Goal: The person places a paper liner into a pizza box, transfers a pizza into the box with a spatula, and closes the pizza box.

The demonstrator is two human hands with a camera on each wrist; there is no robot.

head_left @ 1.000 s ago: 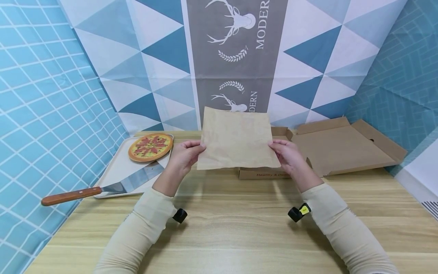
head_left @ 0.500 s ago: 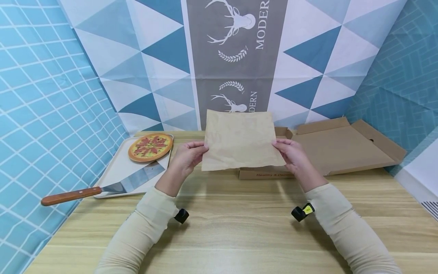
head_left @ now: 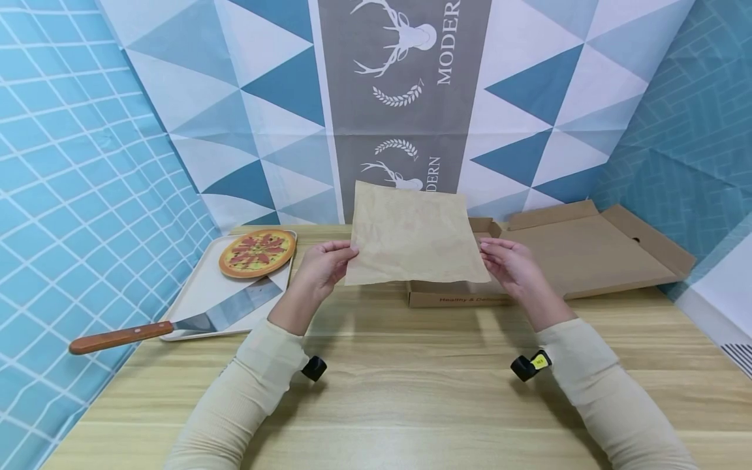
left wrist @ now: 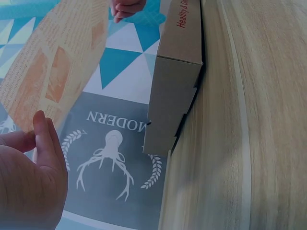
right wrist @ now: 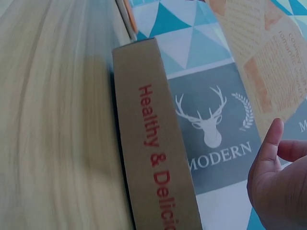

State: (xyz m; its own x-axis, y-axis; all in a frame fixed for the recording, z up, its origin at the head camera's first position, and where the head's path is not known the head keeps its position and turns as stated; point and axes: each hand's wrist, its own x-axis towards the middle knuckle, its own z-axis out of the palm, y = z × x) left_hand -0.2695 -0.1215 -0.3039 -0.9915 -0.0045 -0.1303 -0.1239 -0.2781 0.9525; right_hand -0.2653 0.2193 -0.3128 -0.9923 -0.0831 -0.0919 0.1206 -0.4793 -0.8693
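Observation:
A sheet of brown wrapping paper (head_left: 414, 235), printed like newsprint on its far side in the wrist views, is held up above the table. My left hand (head_left: 322, 267) pinches its left edge between thumb and fingers. Beside the right edge is my right hand (head_left: 517, 267); in the left wrist view a gap shows between that hand (left wrist: 127, 7) and the paper (left wrist: 62, 62). Thumb and finger of the right hand (right wrist: 280, 182) stand apart in its wrist view, with no paper between them. An open cardboard pizza box (head_left: 458, 299) lies behind and below the sheet, partly hidden by it.
The box's lid (head_left: 587, 254) is folded out to the right. At the left, a white tray (head_left: 196, 290) bears a pizza (head_left: 257, 253) and the blade of a wooden-handled spatula (head_left: 120, 337), whose handle sticks out past the tray. A patterned backdrop (head_left: 282, 130) rises behind the wooden table (head_left: 399, 391).
The right hand has let go of the paper's right edge and moved slightly right. The sheet shifted a little right at first and its lower edge has risen slightly. The left hand still pinches it.

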